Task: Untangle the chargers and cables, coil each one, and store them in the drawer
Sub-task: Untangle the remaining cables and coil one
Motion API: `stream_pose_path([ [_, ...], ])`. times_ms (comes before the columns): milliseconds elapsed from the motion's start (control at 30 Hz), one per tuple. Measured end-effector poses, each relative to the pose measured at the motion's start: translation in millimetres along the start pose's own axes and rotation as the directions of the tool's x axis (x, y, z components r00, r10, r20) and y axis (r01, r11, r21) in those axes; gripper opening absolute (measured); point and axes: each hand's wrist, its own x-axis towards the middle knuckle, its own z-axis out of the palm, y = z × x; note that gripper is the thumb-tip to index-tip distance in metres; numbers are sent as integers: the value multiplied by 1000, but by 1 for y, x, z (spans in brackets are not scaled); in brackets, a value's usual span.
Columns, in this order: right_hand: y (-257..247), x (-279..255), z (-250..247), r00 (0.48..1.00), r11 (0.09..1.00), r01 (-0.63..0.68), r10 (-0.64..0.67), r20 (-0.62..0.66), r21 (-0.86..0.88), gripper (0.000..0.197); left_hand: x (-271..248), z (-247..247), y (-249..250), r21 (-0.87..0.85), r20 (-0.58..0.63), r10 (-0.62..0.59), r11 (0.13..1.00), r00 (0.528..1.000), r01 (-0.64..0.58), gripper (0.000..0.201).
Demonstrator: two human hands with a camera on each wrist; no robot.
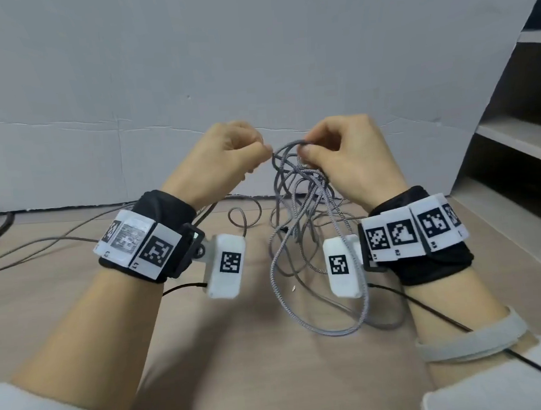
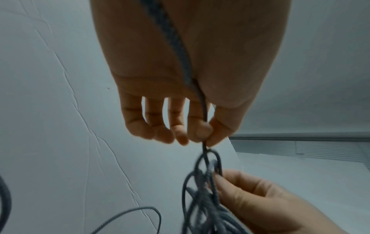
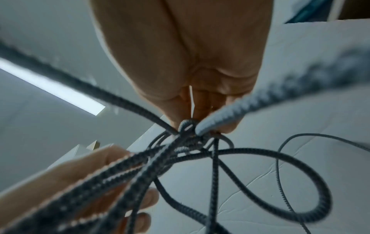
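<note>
A tangle of grey braided cables (image 1: pixel 298 203) hangs between my two raised hands, its loops trailing down onto the wooden floor (image 1: pixel 268 381). My left hand (image 1: pixel 234 157) pinches a single strand between thumb and forefinger; that strand (image 2: pixel 204 110) runs along the palm in the left wrist view. My right hand (image 1: pixel 332 152) grips the top of the knot (image 3: pixel 188 126) with its fingertips. Blurred cable loops (image 3: pixel 280 158) fan out below it in the right wrist view. No drawer shows.
A white wall panel (image 1: pixel 189 66) stands right behind the hands. An open shelf unit (image 1: pixel 514 143) rises at the right. More grey leads (image 1: pixel 41 246) run along the floor at the left. Thin black wires trail from the wrist cameras.
</note>
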Motion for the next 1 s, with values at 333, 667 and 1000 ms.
stream_pose_path([
  [333, 0, 0, -6, 989, 984, -58, 33, 147, 169, 8, 0, 0, -9, 46, 45, 75, 996, 996, -77, 22],
  [667, 4, 0, -7, 995, 997, -70, 67, 76, 44, 11, -4, 13, 11, 462, 87, 543, 721, 835, -517, 8],
  [1000, 9, 0, -11, 987, 995, -100, 103, 121, -29, 10, 6, 33, 6, 602, 321, 610, 459, 725, -653, 23],
])
